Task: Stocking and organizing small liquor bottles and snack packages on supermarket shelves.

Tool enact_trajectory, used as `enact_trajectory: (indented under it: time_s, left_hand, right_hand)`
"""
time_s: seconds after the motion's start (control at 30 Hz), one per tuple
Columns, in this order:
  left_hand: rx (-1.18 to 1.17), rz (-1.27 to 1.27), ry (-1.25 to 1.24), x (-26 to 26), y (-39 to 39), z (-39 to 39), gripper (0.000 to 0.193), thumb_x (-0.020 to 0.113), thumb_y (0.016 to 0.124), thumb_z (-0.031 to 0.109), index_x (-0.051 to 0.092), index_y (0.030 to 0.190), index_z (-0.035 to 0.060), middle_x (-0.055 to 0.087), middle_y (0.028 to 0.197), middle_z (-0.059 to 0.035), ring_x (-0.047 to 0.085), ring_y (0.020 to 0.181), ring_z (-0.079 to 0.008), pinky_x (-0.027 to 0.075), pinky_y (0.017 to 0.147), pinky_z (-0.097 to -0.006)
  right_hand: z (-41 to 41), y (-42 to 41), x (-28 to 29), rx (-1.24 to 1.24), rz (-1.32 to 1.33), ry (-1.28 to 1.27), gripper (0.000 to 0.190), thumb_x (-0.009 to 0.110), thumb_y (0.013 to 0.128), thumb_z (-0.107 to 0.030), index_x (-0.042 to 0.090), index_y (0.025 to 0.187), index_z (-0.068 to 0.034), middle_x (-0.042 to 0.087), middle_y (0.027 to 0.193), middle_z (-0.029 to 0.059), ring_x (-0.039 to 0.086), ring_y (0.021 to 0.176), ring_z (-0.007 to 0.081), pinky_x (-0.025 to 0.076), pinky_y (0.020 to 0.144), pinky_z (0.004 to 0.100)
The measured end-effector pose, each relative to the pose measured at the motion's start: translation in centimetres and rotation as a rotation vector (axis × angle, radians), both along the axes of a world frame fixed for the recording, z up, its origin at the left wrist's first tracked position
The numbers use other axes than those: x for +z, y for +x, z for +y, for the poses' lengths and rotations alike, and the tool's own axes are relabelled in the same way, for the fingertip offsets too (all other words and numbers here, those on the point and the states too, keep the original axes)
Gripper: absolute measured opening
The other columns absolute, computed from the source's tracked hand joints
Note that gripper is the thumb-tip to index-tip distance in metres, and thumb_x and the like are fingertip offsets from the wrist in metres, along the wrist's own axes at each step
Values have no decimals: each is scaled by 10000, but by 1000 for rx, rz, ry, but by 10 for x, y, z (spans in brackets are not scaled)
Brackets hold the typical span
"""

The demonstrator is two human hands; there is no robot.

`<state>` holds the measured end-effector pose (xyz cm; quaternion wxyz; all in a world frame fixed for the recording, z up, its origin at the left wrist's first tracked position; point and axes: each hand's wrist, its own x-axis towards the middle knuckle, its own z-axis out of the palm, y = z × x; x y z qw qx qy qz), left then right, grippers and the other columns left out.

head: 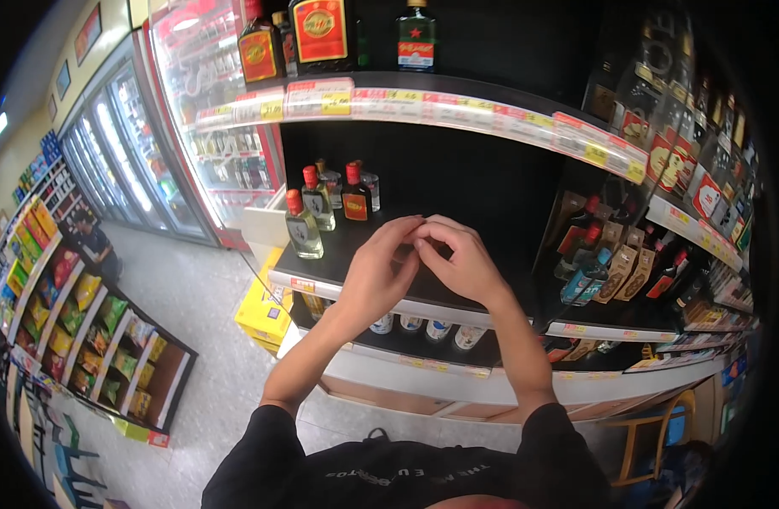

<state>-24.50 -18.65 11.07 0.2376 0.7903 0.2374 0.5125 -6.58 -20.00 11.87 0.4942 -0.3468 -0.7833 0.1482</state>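
Observation:
My left hand [384,262] and my right hand [458,257] meet at the fingertips above the middle black shelf [329,270]. The fingers are curled, with the right thumb and forefinger forming a loop; whether something small is pinched between the hands is hidden. Left of them on that shelf stand two red-capped glass bottles of pale liquor, a front one [305,232] and one behind it [319,203]. Nearest to my left hand is a small dark liquor bottle [356,198] with an orange label. Clear bottles show partly behind these.
Above runs a shelf with price tags [421,107], bearing a green liquor bottle [417,38] and dark bottles. Cans [437,327] stand below. More bottles [583,277] fill the right side. A yellow carton [262,315], snack rack [103,331] and a person [97,245] are leftward; a chair [650,439] is lower right.

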Motion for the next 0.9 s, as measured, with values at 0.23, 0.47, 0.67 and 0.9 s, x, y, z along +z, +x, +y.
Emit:
enact_trajectory:
  time_s: [0.23,0.47,0.67,0.9]
  left_hand:
    - [121,89,631,99,-2,-30,453,581,783,-102,639,1217,13,676,1175,-183,702,992,-344,585,818,-385]
    - [214,-91,678,194,21,22,385,550,819,-41,641,1192,-21,684,1059,-206,690,960,-338,542,829,-393]
    - [359,243,474,249,46,133,431,644,855,143,631,1225,-78,701,1111,-256,707,1005,-345,541,895,-409]
    - [612,501,182,259,73,157,406,777,821,199,680,1130,-48,725,1035,-230,710,993,-320,549,833,-413]
  right_hand:
    - [-42,15,96,43,-143,416,174,672,880,-40,682,1050,-4,645,938,126,650,787,287,522,683,337]
    - [-18,13,202,-59,113,639,188,644,944,-178,719,1000,-15,707,790,84,656,669,120,503,618,252]
    - [79,26,298,-627,-160,693,355,684,855,-261,698,1036,44,726,952,240,725,934,343,575,825,408]
    - [192,26,341,-807,-554,82,509,648,886,-488,765,1054,-21,721,1102,233,709,982,344,558,864,423]
